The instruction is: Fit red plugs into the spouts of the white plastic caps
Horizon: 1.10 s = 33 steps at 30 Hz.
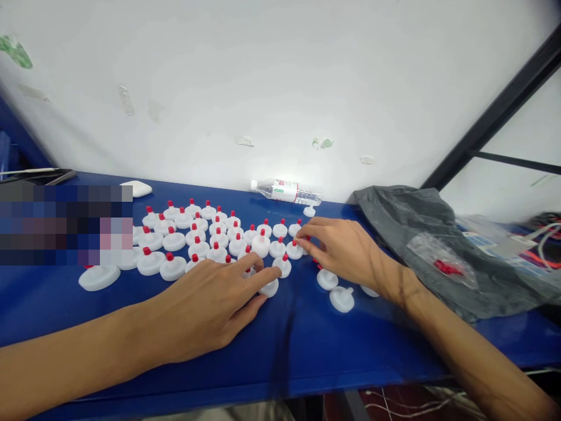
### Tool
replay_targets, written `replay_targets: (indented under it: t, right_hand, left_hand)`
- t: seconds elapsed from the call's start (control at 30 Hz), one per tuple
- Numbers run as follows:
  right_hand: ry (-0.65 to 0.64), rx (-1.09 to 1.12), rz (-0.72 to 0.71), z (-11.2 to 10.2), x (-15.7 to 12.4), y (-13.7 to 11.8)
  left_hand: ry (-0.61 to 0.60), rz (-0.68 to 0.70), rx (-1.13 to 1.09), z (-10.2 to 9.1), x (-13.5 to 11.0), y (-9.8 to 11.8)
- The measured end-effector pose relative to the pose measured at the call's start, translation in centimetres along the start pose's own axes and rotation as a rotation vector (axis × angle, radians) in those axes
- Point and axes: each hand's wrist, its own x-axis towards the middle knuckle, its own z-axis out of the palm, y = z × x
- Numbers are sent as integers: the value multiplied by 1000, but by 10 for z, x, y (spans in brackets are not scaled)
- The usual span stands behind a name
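Observation:
Several white round caps with red tips point(199, 234) stand in rows on the blue table point(307, 345). My left hand point(210, 304) lies over the front of the rows, its fingers curled on a white cap point(269, 287). My right hand point(346, 248) reaches in from the right, its fingertips pinching a red-tipped cap point(294, 249) at the row's right end. A few white caps without red tips point(342, 298) lie below my right hand.
A clear water bottle point(287, 191) lies on its side by the white wall. A grey plastic bag point(438, 251) with a small clear bag of red parts point(445, 266) covers the table's right side. A white object point(137, 188) sits at back left.

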Motion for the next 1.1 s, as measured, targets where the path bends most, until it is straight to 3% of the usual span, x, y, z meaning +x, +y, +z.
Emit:
replay_targets:
  t: [1.1]
  right_hand:
    - [-8, 12, -21, 5, 0, 3]
  left_hand:
    - [-45, -13, 26, 0, 1, 0]
